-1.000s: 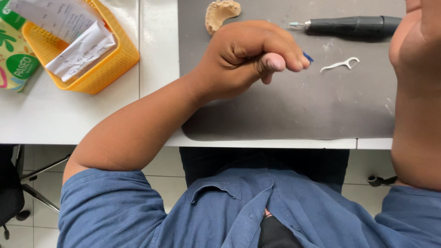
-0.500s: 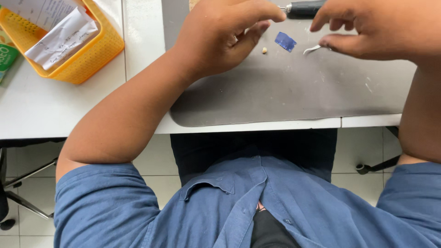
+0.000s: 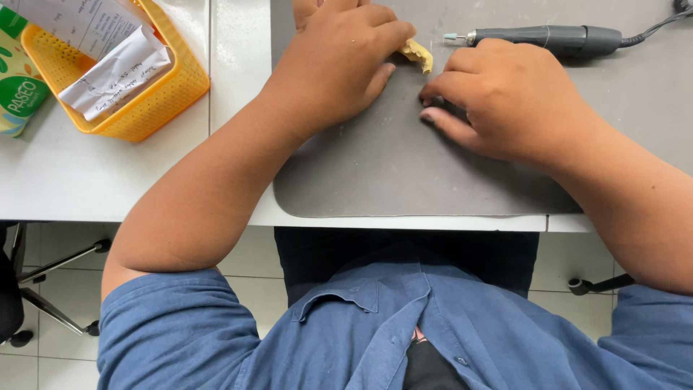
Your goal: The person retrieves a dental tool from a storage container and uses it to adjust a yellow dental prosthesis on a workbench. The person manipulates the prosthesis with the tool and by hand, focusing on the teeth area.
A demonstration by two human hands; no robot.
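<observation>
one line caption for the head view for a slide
Left hand on a yellowish cast, right hand pressing the grey mat.

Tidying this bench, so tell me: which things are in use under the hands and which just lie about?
In use: left hand on yellowish plaster cast; right hand on grey mat.
Lying about: black rotary handpiece, yellow plastic basket of paper slips, green packet.

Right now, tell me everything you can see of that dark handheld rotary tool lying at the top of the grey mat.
The rotary tool is a slim, dark grey to black handpiece, plastic or rubber by its look, lying flat and horizontal along the far edge of the grey mat. Its narrow metal nose, with a small pale tip, points left toward the yellowish cast piece. A black cord leaves its right end. The right hand lies just below it; whether they touch cannot be told.
</observation>
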